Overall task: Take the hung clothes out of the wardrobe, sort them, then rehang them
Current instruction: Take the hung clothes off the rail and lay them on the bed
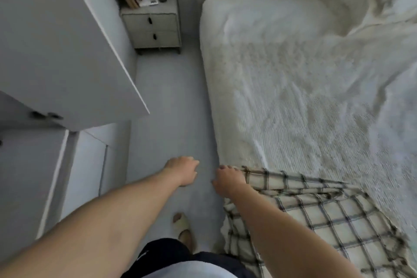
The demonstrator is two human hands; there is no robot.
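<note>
1. Head view, nearest: your two bare forearms reach forward and down over the grey floor (pixel 171 101).
2. Left hand (pixel 181 172): fingers curled loosely, holding nothing, hanging over the floor.
3. Right hand (pixel 228 180): fingers resting at the corner of the checked garment (pixel 316 216); whether they pinch it you cannot tell.
4. Checked garment: cream with dark grid, lying on the near corner of the bed (pixel 293 88), one edge drooping over the side. Likely soft, light, limp; take it at collar or shoulders so it hangs straight.
5. Wardrobe door (pixel 67 52): open, at your left.
</note>
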